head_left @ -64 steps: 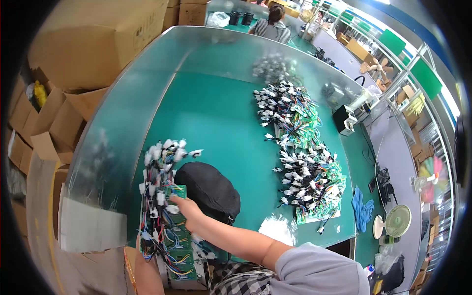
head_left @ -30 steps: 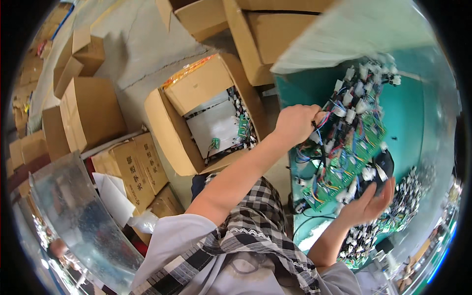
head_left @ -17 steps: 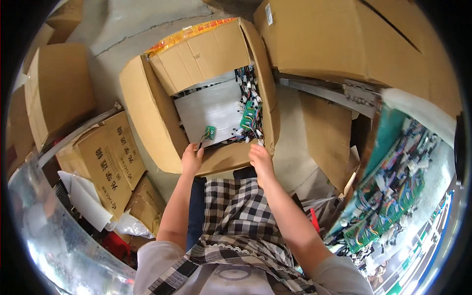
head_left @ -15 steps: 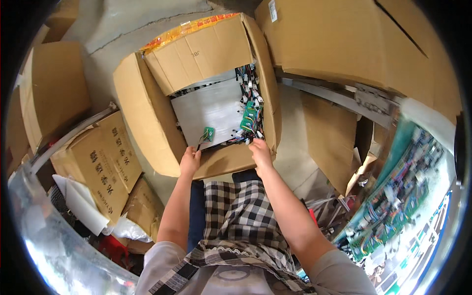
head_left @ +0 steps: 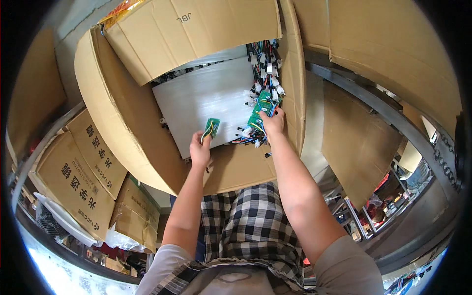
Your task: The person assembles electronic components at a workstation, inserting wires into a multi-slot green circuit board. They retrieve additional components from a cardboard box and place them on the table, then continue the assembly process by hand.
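Observation:
My left hand is closed on the wires of a small green circuit board, which stands up from the fingers over a whitish sheet in an open cardboard box. To the right, my right hand grips several green circuit boards, with its thumb on them and coloured wires around the fingers. Those boards lie against a heap of wire harnesses with white connectors along the box's right wall. Part of the right fingers is hidden behind the wires.
A large flap folds in over the box's far end. Taped cartons stand at the left, beside a metal rail. On the right are a large carton, a metal frame bar and a cardboard sheet.
The box appears larger and nearer. My right hand has moved from the wires at the near corner onto the boards. My left hand, still with its board, reaches farther over the sheet.

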A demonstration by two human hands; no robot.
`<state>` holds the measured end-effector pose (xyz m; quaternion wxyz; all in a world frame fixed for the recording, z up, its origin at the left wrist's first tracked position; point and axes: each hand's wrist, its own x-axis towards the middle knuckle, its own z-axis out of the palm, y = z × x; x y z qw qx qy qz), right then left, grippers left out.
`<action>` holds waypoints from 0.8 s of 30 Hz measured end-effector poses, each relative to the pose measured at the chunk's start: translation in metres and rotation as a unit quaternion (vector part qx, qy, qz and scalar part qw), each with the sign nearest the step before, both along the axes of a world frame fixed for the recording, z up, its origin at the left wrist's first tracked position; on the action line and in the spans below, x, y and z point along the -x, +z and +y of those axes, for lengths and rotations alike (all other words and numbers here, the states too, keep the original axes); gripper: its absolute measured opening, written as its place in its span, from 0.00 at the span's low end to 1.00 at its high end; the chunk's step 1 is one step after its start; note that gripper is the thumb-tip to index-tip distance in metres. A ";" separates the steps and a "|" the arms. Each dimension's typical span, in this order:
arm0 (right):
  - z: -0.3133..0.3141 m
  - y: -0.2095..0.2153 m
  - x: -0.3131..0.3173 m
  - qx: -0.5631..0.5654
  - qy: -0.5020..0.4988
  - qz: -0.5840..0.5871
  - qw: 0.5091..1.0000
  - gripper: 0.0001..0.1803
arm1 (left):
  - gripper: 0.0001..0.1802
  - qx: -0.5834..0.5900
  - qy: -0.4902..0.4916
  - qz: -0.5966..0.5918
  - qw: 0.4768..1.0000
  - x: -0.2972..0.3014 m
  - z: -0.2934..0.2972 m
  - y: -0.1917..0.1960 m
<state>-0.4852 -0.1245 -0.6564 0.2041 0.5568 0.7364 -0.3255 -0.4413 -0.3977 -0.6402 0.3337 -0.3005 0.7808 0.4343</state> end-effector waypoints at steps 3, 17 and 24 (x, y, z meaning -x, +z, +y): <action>0.010 -0.008 -0.012 -0.076 0.041 0.001 0.996 0.24 | 0.11 -0.072 -0.037 0.128 0.989 0.095 0.014 0.036; 0.040 0.096 0.024 0.402 -0.358 0.085 0.838 0.18 | 0.12 -0.025 0.036 0.418 0.907 0.298 0.003 0.090; 0.016 0.100 0.056 0.573 -0.402 0.140 0.700 0.10 | 0.16 0.273 -0.405 0.490 0.722 0.429 -0.010 0.118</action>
